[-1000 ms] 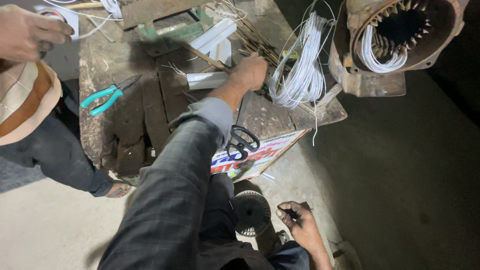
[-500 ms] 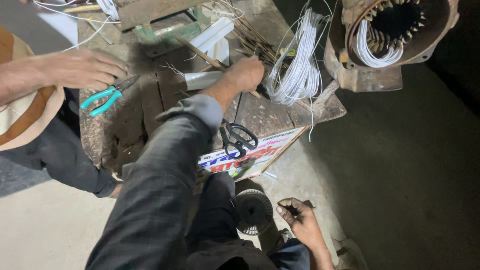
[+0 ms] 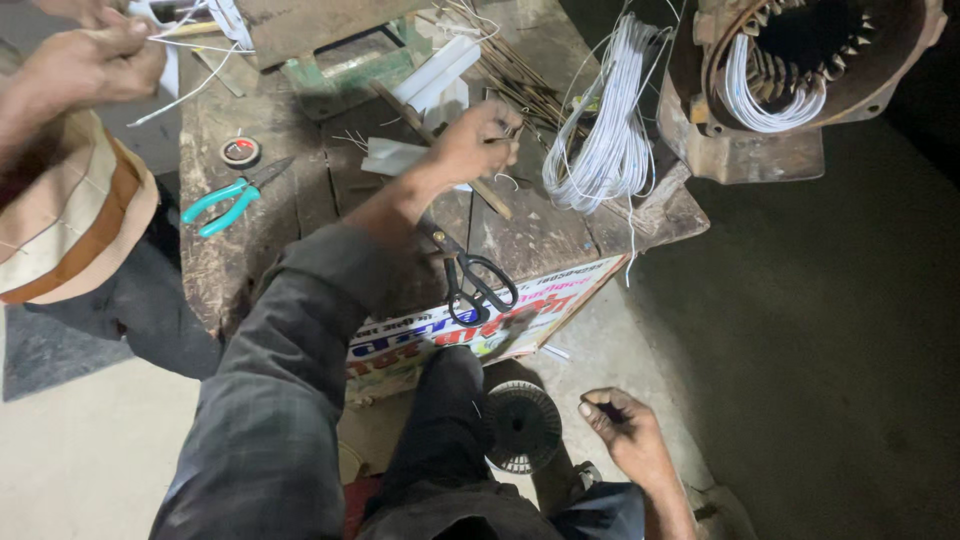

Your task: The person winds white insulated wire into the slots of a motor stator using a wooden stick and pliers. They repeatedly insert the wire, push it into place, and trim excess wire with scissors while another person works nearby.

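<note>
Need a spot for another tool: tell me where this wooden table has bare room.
Bare wood lies between the teal pliers and the left hand, and along the table edge between the black scissors and the white wire coil. The far side is crowded with white strips and thin sticks.

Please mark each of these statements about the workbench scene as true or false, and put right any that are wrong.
1. The black-handled scissors lie on the wooden bench, near its front edge. True.
2. The teal-handled pliers are held in the left hand. False: they lie on the bench, apart from it, while the left hand reaches over the middle of the bench.
3. A coil of white wire hangs over the bench's right end. True.
4. The right hand rests on the scissors. False: it is down low by the knee, beside a round ribbed spool.
5. A co-worker's hand at upper left grips white wire. True.
</note>
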